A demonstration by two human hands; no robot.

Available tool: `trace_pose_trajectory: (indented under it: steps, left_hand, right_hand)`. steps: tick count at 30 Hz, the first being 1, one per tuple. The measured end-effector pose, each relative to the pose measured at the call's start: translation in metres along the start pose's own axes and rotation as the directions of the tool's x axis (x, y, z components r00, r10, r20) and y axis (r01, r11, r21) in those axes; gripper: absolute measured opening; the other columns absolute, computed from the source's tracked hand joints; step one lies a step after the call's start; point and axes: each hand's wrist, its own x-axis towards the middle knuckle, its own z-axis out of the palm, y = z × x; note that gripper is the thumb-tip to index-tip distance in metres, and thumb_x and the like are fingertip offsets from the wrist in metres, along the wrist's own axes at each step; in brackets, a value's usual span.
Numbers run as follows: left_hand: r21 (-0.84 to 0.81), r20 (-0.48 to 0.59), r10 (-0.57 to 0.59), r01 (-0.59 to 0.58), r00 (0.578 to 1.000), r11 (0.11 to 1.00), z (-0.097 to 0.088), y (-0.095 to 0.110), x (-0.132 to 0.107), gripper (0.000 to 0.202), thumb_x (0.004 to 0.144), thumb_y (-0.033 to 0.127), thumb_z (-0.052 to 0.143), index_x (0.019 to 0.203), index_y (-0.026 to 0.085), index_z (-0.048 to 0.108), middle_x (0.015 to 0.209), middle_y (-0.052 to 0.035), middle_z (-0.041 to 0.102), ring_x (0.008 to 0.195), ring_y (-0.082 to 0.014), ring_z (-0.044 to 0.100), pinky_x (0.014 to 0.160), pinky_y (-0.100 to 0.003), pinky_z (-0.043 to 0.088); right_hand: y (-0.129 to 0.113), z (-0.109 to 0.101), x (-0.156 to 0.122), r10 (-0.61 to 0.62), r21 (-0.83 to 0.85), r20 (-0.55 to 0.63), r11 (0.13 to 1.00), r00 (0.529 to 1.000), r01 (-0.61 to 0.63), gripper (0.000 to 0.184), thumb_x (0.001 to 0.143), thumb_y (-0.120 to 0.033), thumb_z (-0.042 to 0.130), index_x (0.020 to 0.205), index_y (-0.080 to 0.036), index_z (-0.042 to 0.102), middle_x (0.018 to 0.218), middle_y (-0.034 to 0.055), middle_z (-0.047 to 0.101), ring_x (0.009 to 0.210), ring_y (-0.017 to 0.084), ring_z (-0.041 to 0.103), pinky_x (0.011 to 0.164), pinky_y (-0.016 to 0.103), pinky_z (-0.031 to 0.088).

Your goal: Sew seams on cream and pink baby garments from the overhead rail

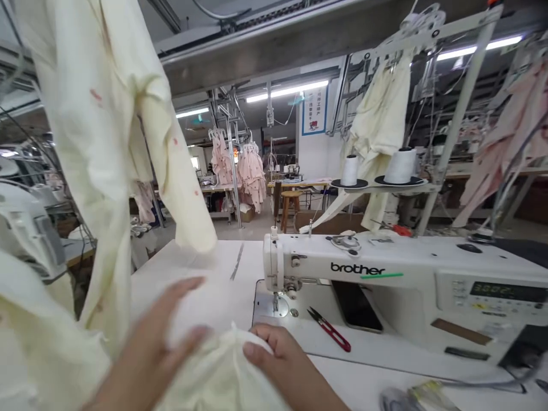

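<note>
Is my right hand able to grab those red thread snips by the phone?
Probably yes: the red thread snips lie uncovered near the right hand, with nothing seen between. But that hand pinches cream fabric, so it might need to let go first.

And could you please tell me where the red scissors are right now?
In the head view, the red scissors lie right of centre on the sewing machine's bed, between the black phone and the person's right hand.
</note>
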Motion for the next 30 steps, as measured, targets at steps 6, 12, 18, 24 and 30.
trace_pose_trajectory:
  steps: [6,12,18,24,30]
  left_hand:
    - [-0.318,0.587,-0.013,0.245,0.810,0.916,0.113,0.012,-0.004,0.027,0.083,0.041,0.049,0.072,0.017,0.058,0.065,0.0017,0.060,0.062,-0.0130,0.054,0.055,-0.020,0.038]
    - [-0.364,0.418,0.123,0.042,0.900,0.931,0.110,0.016,-0.011,0.024,0.089,0.031,0.038,0.088,0.022,0.060,0.088,-0.0012,0.061,0.080,-0.0135,0.058,0.072,-0.021,0.041]
    - [-0.322,0.419,-0.022,0.171,0.908,0.931,0.110,0.020,-0.011,0.015,0.082,0.027,0.049,0.079,0.022,0.063,0.076,0.0002,0.061,0.071,-0.0135,0.057,0.066,-0.022,0.042]
    - [-0.304,0.522,0.027,0.156,0.853,0.940,0.104,0.021,-0.008,0.017,0.080,0.021,0.051,0.079,0.025,0.067,0.076,0.0012,0.060,0.069,-0.0120,0.056,0.064,-0.021,0.039]
    - [-0.415,0.429,0.196,0.000,0.882,0.910,0.101,0.016,-0.014,0.015,0.082,0.019,0.050,0.081,0.023,0.064,0.079,-0.0010,0.056,0.065,-0.0103,0.053,0.059,-0.019,0.039]
  right_hand:
    - [0.024,-0.022,-0.017,-0.067,-0.211,-0.271,0.977,0.960,0.009,0.040,0.083,-0.055,0.050,0.077,-0.016,0.056,0.070,0.0004,0.054,0.069,0.016,0.048,0.060,0.024,0.037]
    - [0.021,-0.035,-0.028,-0.188,-0.470,-0.272,0.882,0.944,0.040,0.036,0.090,-0.050,0.040,0.085,-0.019,0.058,0.082,0.0016,0.057,0.079,0.018,0.052,0.069,0.025,0.039]
    - [0.005,-0.032,-0.015,-0.220,-0.472,-0.125,0.871,0.967,0.137,0.016,0.087,-0.028,0.049,0.095,-0.025,0.062,0.093,-0.0004,0.061,0.087,0.014,0.055,0.078,0.022,0.040]
    - [-0.003,-0.041,-0.015,-0.053,-0.540,-0.095,0.841,0.994,-0.007,0.009,0.081,-0.016,0.051,0.075,-0.020,0.055,0.061,-0.0060,0.056,0.059,0.009,0.051,0.056,0.019,0.035]
    - [-0.001,-0.051,0.005,0.158,-0.101,0.138,0.984,0.978,-0.144,0.023,0.076,-0.038,0.059,0.071,-0.017,0.050,0.050,-0.0036,0.053,0.043,0.012,0.053,0.040,0.017,0.038]
